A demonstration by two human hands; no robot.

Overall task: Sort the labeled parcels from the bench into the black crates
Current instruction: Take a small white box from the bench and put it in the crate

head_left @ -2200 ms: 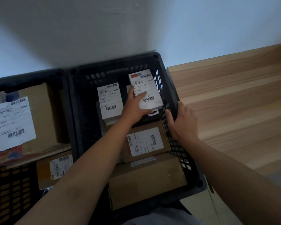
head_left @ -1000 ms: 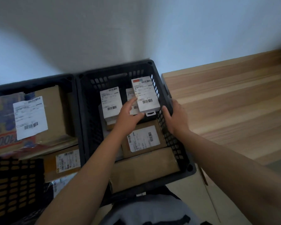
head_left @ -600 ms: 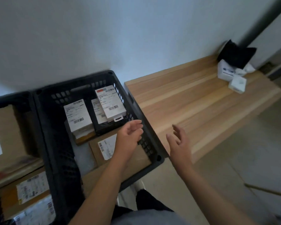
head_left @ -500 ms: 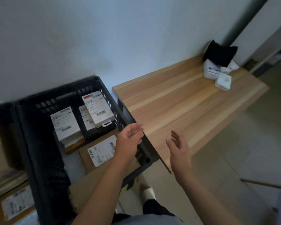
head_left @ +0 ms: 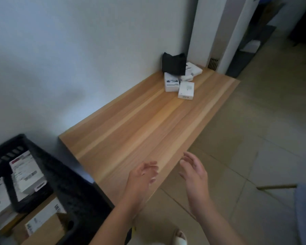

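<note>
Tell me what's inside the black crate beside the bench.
The black crate holds white-labeled parcels standing near its far wall and a brown labeled carton in front. Whatever lies beneath them is covered, and the crate's left part is out of frame.

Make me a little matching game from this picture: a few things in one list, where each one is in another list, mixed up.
Things:
1. white boxes
2. black crate
3. left hand
4. black pouch

Places:
A. leaning on the wall at the bench's far end
B. beside the bench's near end
C. piled at the bench's far end
D. over the bench's near corner, empty

Pairs: 1-C, 2-B, 3-D, 4-A
</note>
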